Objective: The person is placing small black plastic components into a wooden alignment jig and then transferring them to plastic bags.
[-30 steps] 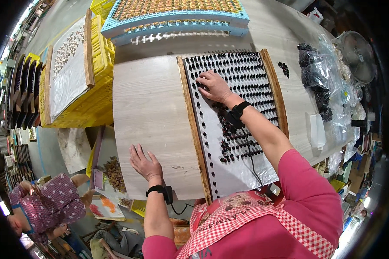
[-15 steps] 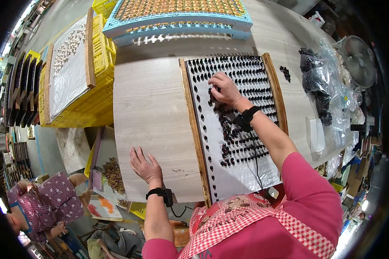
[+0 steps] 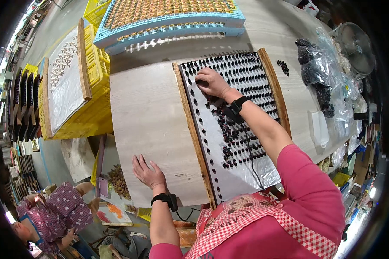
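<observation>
My right hand (image 3: 212, 83) is over the far left part of a white-lined tray (image 3: 231, 183) with wooden side strips. Its fingers are curled in a pinch, with something small and dark showing between fingertips and thumb. Neat rows of small dark glossy pieces (image 3: 261, 88) cover the tray's far and right parts, and a single column runs down its left side. Loose dark pieces (image 3: 228, 134) lie heaped in the middle, partly hidden by my wrist. My left hand (image 3: 150, 173) rests flat with spread fingers on the pale tabletop (image 3: 151, 116), left of the tray.
Blue crates (image 3: 168, 32) of orange-yellow pieces stand beyond the tray. At left, yellow crates (image 3: 100, 86) carry a tray of white pieces (image 3: 65, 64). Plastic bags (image 3: 328, 73) and a fan (image 3: 354, 47) lie right. A co-worker (image 3: 62, 211) sits lower left. A cable (image 3: 253, 159) crosses the tray.
My right hand has moved a little left and farther away over the tray, its fingers now pointing down. My left hand stays flat on the table. The whole view has shifted slightly.
</observation>
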Available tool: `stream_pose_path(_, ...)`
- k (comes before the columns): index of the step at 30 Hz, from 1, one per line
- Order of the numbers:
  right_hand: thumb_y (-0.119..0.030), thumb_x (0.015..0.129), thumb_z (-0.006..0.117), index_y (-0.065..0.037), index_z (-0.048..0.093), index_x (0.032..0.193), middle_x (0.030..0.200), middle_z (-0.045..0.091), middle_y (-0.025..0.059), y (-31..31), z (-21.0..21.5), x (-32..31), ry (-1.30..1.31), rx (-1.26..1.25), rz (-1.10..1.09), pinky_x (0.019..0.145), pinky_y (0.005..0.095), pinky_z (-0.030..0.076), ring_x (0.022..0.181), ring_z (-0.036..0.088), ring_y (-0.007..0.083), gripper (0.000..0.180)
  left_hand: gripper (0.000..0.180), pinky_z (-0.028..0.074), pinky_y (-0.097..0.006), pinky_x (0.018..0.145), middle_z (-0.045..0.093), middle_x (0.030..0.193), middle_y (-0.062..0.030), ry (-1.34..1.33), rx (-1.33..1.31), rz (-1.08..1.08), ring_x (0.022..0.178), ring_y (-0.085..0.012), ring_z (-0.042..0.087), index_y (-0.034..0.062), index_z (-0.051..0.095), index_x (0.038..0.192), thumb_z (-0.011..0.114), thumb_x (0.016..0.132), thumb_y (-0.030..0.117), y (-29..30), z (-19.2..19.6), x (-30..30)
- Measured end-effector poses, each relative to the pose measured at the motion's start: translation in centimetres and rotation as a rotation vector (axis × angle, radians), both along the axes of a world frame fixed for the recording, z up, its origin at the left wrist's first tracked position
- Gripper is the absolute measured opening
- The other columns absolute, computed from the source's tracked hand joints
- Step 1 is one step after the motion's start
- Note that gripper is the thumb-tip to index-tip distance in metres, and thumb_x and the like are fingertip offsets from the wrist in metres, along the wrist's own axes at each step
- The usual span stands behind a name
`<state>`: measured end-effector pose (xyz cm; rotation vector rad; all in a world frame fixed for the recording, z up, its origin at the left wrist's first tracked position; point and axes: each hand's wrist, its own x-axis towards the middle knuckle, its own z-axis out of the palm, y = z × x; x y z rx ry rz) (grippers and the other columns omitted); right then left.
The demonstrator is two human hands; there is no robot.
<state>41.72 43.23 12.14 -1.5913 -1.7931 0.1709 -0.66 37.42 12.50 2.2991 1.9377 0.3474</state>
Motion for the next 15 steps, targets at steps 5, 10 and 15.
stream_pose_path(5, -0.009, 0.071, 0.069, -0.001, 0.062, 0.093, 0.095, 0.059, 0.0119, -0.6, 0.7, 0.3, -0.018, 0.009, 0.042, 0.083, 0.0394, 0.048, 0.091, 0.055, 0.0314, 0.025, 0.05, 0.021, -0.049, 0.115, 0.037, 0.149, -0.0122, -0.004, -0.004, 0.004, 0.139, -0.0278, 0.032, 0.0094, 0.047, 0.135, 0.056, 0.087, 0.017, 0.1, 0.1, 0.1)
stream_pose_path(10, -0.012, 0.068, 0.064, -0.003, 0.056, 0.093, 0.09, 0.051, 0.0112, -2.2, 2.0, 0.3, -0.109, -0.19, 0.053, 0.08, 0.0387, 0.048, 0.089, 0.053, 0.0307, 0.027, 0.05, 0.022, -0.049, 0.114, 0.036, 0.149, -0.012, 0.014, 0.01, -0.005, 0.139, -0.0283, 0.032, 0.0097, 0.046, 0.136, 0.056, 0.087, 0.018, 0.0, 0.0, -0.3)
stream_pose_path(15, -0.014, 0.07, 0.065, -0.005, 0.058, 0.097, 0.095, 0.053, 0.0112, -3.0, 2.4, 0.0, -0.092, -0.042, -0.061, 0.081, 0.0383, 0.045, 0.091, 0.053, 0.0301, 0.029, 0.051, 0.022, -0.05, 0.114, 0.036, 0.149, -0.0114, 0.017, 0.012, 0.0, 0.139, -0.028, 0.032, 0.0103, 0.046, 0.137, 0.056, 0.087, 0.017, -0.1, -0.1, -0.2)
